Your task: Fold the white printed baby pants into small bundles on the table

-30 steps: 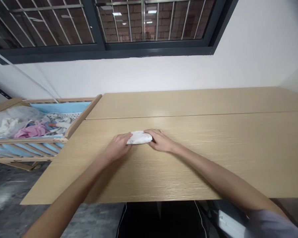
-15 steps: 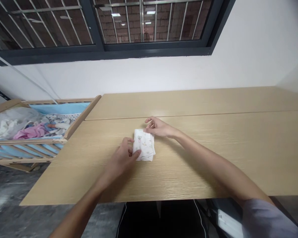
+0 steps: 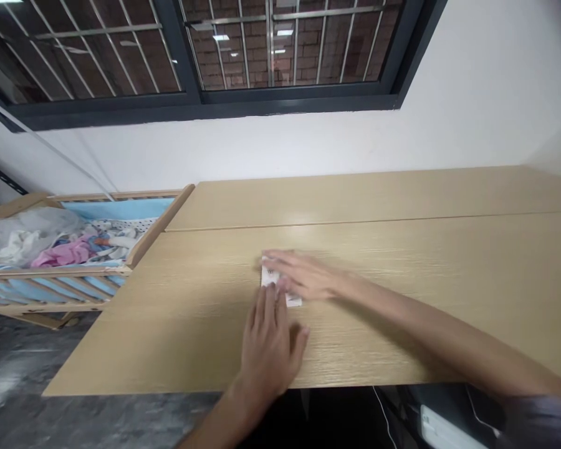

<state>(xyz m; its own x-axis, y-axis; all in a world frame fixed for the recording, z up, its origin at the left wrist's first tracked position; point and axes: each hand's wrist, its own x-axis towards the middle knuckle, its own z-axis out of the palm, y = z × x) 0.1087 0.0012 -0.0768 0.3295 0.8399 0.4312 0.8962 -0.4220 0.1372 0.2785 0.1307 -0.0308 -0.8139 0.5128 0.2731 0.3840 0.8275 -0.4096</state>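
Observation:
A small folded white cloth with a faint print (image 3: 270, 275) lies flat on the wooden table (image 3: 177, 312), mostly covered by my hands. My right hand (image 3: 302, 273), slightly blurred, rests across its upper and right part with the fingers stretched out to the left. From below, my left hand (image 3: 270, 333) reaches over its lower part, fingers extended and thumb spread to the right. Neither hand grips the cloth; both lie flat on or just over it. A corner of it shows below my right palm.
To the left stands a wooden crib (image 3: 161, 227) with blue lining, holding a pink cloth (image 3: 65, 251) and other fabrics. A barred window (image 3: 290, 50) is in the wall behind the table. Below the table's front edge are white cables and a white box-like object (image 3: 449, 429).
Both hands went from holding the cloth's edges with bent fingers to lying flat over it. My left hand moved right and turned palm down; my right hand came down over the cloth.

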